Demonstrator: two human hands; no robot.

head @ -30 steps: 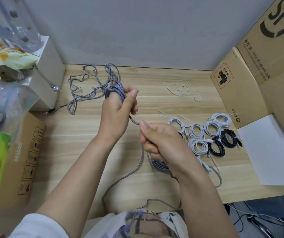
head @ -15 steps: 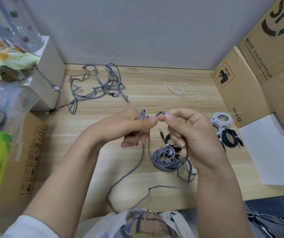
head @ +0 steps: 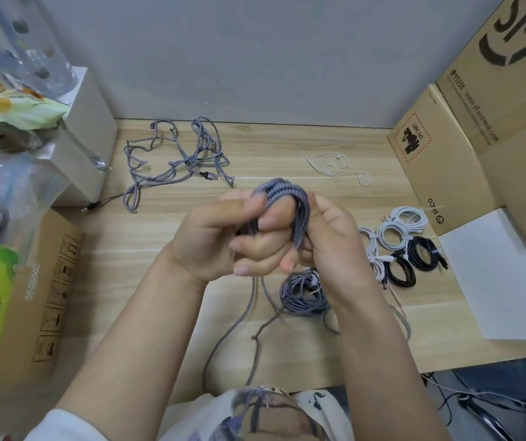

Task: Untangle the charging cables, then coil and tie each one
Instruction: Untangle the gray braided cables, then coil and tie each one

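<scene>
We are partway through winding a grey braided cable [head: 282, 198] into a coil. Our left hand [head: 223, 237] has its fingers curled round the gathered loops, and the turns arch over its index finger just above the desk [head: 287, 148]. Our right hand [head: 328, 237] presses against the loops from the other side, its fingers closed on the strands. From the hands the loose tail [head: 223, 338] drops down, runs across the desk and off the near edge toward our lap.

To do this step well, we judge that each new turn should match the size of the ones already held, lying flat beside them, not crossing over. We should let the cable twist freely as it feeds in, so that no kink is wound into the coil; a small bend shows in the tail near the desk's front edge, and we would smooth it out before it reaches the hand. The left hand should hold firmly enough that the loops do not spring apart, while the right guides the slack.

A finished grey coil [head: 303, 294] lies on the desk just below our right hand, with white coils [head: 395, 230] and black coils [head: 414, 259] to its right. A tangled grey cable [head: 172, 160] waits at the far left of the desk. Loose white ties [head: 334, 165] lie at the far right, within reach once the coil is complete.
</scene>
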